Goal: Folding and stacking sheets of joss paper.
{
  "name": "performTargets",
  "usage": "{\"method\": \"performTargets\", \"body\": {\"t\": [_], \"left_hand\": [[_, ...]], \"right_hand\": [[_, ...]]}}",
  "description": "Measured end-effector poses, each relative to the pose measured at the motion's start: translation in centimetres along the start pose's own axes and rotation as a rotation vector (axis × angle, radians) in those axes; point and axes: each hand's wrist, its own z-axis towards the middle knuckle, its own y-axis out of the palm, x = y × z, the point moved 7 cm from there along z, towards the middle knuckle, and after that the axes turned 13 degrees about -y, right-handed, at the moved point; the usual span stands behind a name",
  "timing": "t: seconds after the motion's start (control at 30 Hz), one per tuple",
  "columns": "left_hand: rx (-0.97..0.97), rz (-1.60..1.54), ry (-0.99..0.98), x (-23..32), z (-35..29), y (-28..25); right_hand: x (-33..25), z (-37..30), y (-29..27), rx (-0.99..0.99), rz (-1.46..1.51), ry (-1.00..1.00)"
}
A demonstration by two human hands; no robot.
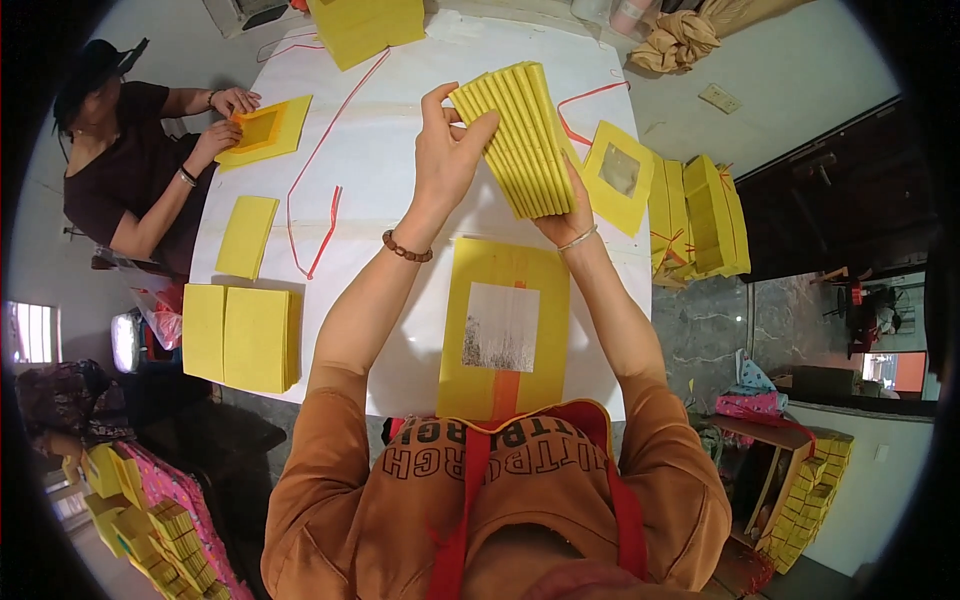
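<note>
Above the white table, both my hands hold a thick stack of folded yellow paper packets (516,140), tilted with its ribbed folded edges showing. My left hand (447,155) grips its left side, thumb on the edges and fingers partly behind. My right hand (572,212) is wrapped round the lower right side, its fingers mostly hidden by the stack. In front of my body lies a yellow sheet (500,325) with a silver square and an orange stripe. Beyond my right hand is another yellow sheet (620,178) with a silver patch.
Red ties (325,235) lie across the white table (370,130). Yellow packets (240,338) are stacked at the left, with a single packet (247,237) behind. A co-worker (135,180) handles a yellow and orange sheet (265,130). Tied yellow bundles (715,215) stand at the right edge.
</note>
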Motion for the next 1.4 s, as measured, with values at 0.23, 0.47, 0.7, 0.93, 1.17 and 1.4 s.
{"method": "performTargets", "body": {"t": [0.23, 0.47, 0.7, 0.93, 1.17, 1.4], "left_hand": [[0.046, 0.045, -0.025, -0.7, 0.2, -0.4], [0.041, 0.085, -0.049, -0.7, 0.0, -0.4], [0.015, 0.062, -0.135, -2.7, 0.8, -0.6], [-0.117, -0.081, -0.467, -7.7, 3.6, -1.2], [-0.162, -0.442, -0.564, -15.3, 6.0, -1.2], [0.059, -0.594, -0.521, -18.2, 10.4, -2.1]], "right_hand": [[0.4, -0.4, -0.2, 0.013, 0.023, 0.020], [0.6, -0.1, -1.0, 0.003, 0.007, 0.036], [0.5, 0.4, -2.0, 0.019, -0.052, 0.022], [-0.5, 4.5, -4.9, 0.016, -0.250, 0.039], [1.6, 7.8, -4.5, -0.098, -0.446, 0.022], [2.6, 13.4, -5.2, 0.195, -0.541, -0.016]]}}
